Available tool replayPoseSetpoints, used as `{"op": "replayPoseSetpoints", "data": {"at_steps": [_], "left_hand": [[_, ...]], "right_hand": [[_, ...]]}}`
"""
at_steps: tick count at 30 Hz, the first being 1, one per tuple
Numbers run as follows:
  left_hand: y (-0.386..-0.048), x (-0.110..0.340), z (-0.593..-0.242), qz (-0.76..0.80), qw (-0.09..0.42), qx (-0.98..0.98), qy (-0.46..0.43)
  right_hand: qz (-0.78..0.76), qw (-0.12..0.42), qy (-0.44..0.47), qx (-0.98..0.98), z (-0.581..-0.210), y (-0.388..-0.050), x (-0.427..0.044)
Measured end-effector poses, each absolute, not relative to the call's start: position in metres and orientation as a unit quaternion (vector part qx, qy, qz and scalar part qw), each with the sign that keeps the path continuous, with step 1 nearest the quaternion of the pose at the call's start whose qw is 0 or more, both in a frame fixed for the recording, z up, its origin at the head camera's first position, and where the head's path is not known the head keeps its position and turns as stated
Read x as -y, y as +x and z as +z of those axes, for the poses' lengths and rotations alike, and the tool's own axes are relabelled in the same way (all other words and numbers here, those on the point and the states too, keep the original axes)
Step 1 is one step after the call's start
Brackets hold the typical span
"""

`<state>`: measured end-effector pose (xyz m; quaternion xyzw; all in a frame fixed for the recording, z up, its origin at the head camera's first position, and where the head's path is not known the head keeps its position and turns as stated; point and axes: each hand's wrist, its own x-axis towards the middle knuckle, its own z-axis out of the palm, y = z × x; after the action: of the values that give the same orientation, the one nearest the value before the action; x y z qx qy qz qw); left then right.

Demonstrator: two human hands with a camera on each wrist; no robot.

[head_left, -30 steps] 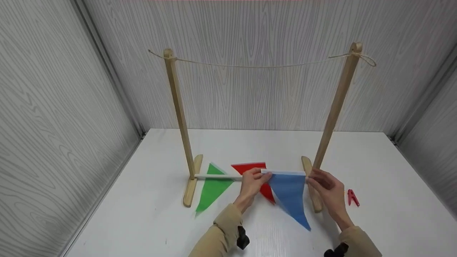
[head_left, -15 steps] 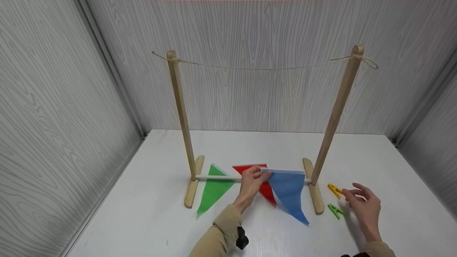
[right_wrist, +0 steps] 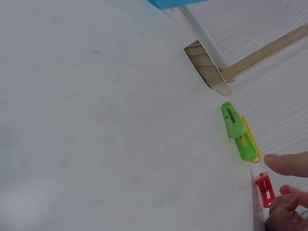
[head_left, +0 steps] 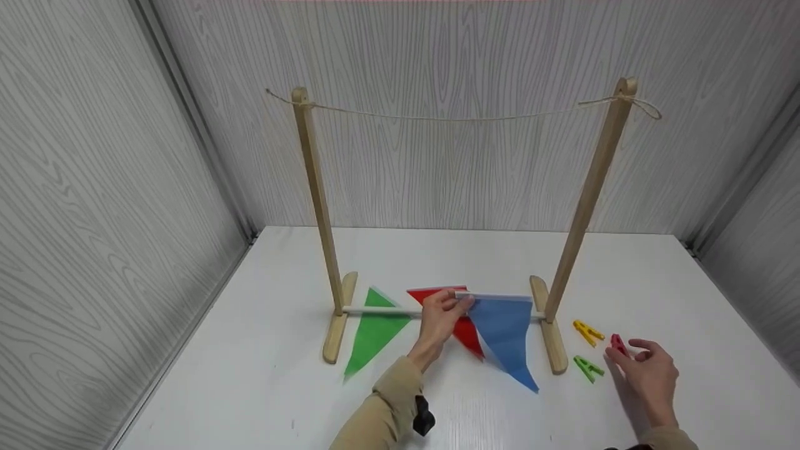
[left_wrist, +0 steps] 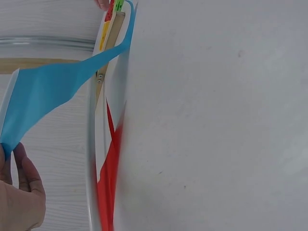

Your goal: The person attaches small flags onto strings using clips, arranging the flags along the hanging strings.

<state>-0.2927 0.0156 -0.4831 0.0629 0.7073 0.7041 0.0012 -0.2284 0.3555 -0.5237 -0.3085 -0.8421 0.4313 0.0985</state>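
Matt cloth, bare wood, bright plastic

The blue pennant (head_left: 505, 331) looks like thin, matt cloth, as do the red pennant (head_left: 465, 334) and green pennant (head_left: 375, 340). The left post (head_left: 318, 200) and right post (head_left: 587, 209) are plain, smooth wood, and a foot (right_wrist: 204, 62) shows darker end grain. The white rod (head_left: 384, 310) has a faint, plastic-like sheen. Two screw heads (left_wrist: 100, 76) look metallic. The string (head_left: 437, 119) is rough and fibrous. The red clip (head_left: 617, 342), green clip (right_wrist: 246, 149) and yellow clip (head_left: 586, 329) look like glossy plastic. The white tabletop (head_left: 250, 375) is smooth with a soft gloss; the wall (head_left: 450, 181) is matt under its wood-grain pattern. The beige sleeve (head_left: 384, 400) is soft-looking matt cloth.
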Motion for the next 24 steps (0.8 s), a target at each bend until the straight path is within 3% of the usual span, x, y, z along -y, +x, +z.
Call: {"op": "replayPoseSetpoints", "data": {"at_steps": [12, 24], "left_hand": [[-0.2923, -0.0152, -0.4812, 0.706, -0.002, -0.704, 0.07], [-0.2898, -0.0152, -0.4821, 0.712, -0.012, -0.699, 0.068]], "right_hand": [[0.416, 0.017, -0.315, 0.853, -0.5219, -0.2319, -0.359], [0.388, 0.001, -0.293, 0.874, -0.5207, -0.2316, -0.3615]]}}
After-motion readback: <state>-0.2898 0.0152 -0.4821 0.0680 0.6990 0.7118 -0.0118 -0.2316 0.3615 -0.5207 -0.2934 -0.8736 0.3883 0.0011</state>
